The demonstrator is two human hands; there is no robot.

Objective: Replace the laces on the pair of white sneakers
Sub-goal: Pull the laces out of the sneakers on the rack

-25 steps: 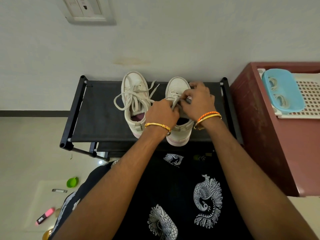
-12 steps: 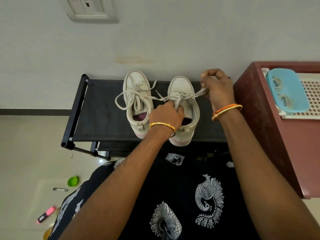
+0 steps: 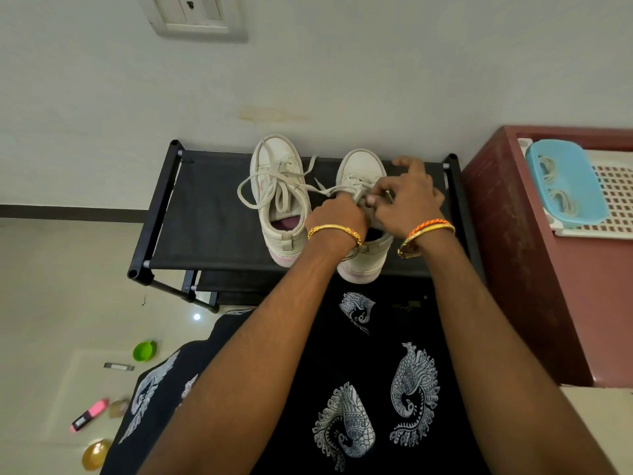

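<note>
Two white sneakers sit side by side on top of a black shoe rack (image 3: pixel 212 214). The left sneaker (image 3: pixel 277 200) has a loose lace (image 3: pixel 274 186) spread over it in big loops. The left hand (image 3: pixel 337 217) and the right hand (image 3: pixel 407 200) are both over the right sneaker (image 3: pixel 359 166). They pinch its lace (image 3: pixel 342 190) with curled fingers near the holes. One end of this lace lies between the two shoes. A blue tub (image 3: pixel 565 180) with more laces inside sits on a white tray (image 3: pixel 613 200) on the red-brown cabinet (image 3: pixel 534 286) to the right.
</note>
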